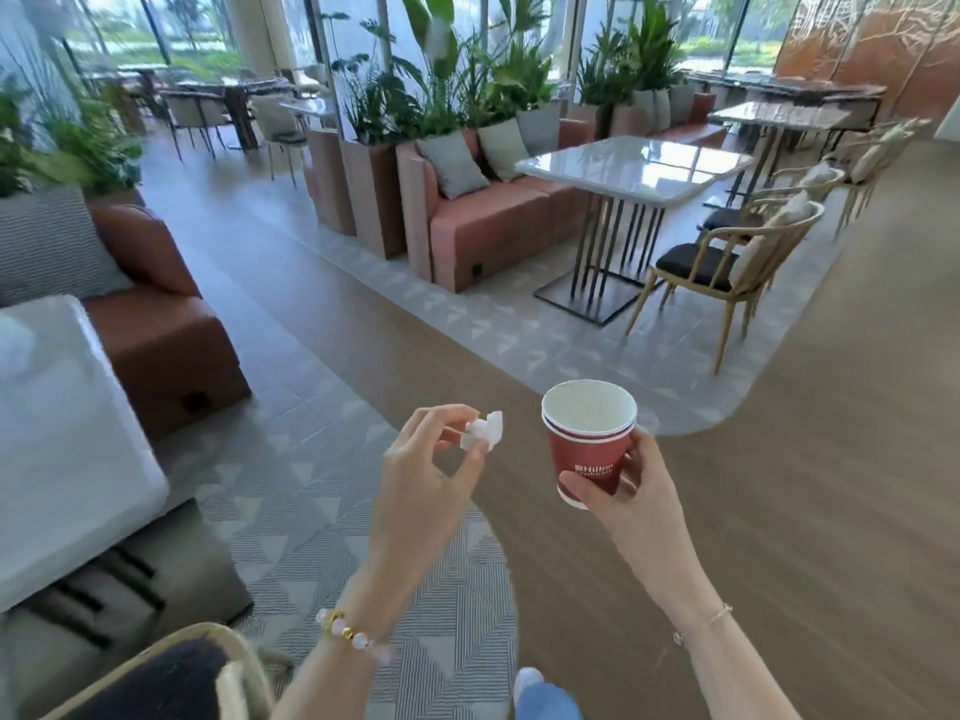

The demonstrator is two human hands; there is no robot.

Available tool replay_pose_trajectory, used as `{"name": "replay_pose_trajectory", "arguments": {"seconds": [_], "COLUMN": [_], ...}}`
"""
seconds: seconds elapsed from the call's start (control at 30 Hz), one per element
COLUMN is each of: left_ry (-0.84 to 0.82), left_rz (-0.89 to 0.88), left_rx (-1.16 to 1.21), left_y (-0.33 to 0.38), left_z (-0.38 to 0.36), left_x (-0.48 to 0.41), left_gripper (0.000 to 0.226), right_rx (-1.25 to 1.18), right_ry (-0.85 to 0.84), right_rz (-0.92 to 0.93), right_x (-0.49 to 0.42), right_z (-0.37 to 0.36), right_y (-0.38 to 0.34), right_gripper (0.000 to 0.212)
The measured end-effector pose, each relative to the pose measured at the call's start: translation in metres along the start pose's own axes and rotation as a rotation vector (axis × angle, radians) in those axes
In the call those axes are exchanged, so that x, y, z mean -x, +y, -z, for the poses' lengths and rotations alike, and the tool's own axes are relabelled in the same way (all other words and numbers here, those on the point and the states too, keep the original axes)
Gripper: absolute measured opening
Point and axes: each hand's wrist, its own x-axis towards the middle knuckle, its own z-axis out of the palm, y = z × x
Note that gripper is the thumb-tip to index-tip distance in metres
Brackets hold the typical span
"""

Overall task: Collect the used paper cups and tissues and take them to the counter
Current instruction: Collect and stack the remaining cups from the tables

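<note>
- Left hand [431,459] at 6 o'clock: its fingers [467,465] pinch a crumpled tissue [483,431] by one edge, with most of it sticking out loose.
- Right hand [623,491] at 5 o'clock: fingers wrapped low around two nested red paper cups [589,439], upright and rim up. They sit at 3 o'clock of the tissue, close but not touching.
- Worry one: that pinch looks light, so an arm swing or a draught could drop the tissue. I'd tuck it into the top cup.
- Worry two: the grip is near the base, so a tilt could let the stack wobble or spill dregs. I can't tell if anything's left inside.
- Floor: grey triangle-pattern tile [311,485] under me, a wood-look strip [779,459] from 4 o'clock.
- Room: a lounge with a white table [62,433] at 9, a glossy table [634,168] and chairs [727,262] at 1 to 2, a terracotta sofa [493,226] and plants [441,70] at 12.
- The counter isn't in view, so the route's a guess. The near chair [156,678] at 7 could snag a leg.
</note>
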Motion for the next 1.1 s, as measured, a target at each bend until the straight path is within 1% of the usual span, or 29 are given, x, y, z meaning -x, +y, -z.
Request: {"name": "replay_pose_trajectory", "arguments": {"seconds": [0.07, 0.17, 0.27, 0.5, 0.63, 0.73, 0.93, 1.03, 1.1], "left_ry": [0.056, 0.147, 0.228, 0.331, 0.374, 0.396, 0.463, 0.512, 0.541], "left_rz": [0.02, 0.07, 0.103, 0.14, 0.171, 0.189, 0.235, 0.26, 0.274], "left_rx": [-0.047, -0.084, -0.119, -0.214, -0.236, -0.244, -0.261, -0.274, -0.275], "left_y": [-0.009, -0.021, -0.036, -0.077, -0.108, -0.137, -0.198, -0.23, -0.247], "left_z": [-0.011, -0.025, -0.037, -0.038, -0.03, -0.021, 0.017, 0.052, 0.073], "left_x": [-0.035, -0.084, -0.127, -0.203, -0.246, -0.281, -0.355, -0.397, -0.421], "left_gripper": [0.018, 0.009, 0.01, 0.012, 0.012, 0.012, 0.012, 0.017, 0.016], "right_rx": [-0.018, -0.034, -0.036, -0.095, -0.133, -0.142, -0.123, -0.122, -0.124], "right_ry": [-0.064, -0.146, -0.227, -0.405, -0.468, -0.52, -0.615, -0.666, -0.71], "right_rz": [0.015, 0.023, 0.028, 0.004, -0.002, 0.002, 0.02, 0.03, 0.039], "right_x": [-0.05, -0.119, -0.177, -0.275, -0.324, -0.361, -0.436, -0.475, -0.495], "right_z": [-0.009, -0.023, -0.039, -0.093, -0.136, -0.175, -0.264, -0.323, -0.36], "right_y": [0.004, 0.007, 0.012, 0.022, 0.029, 0.034, 0.032, 0.021, 0.014], "right_gripper": [0.063, 0.062, 0.062, 0.06, 0.066, 0.068, 0.063, 0.061, 0.06]}}
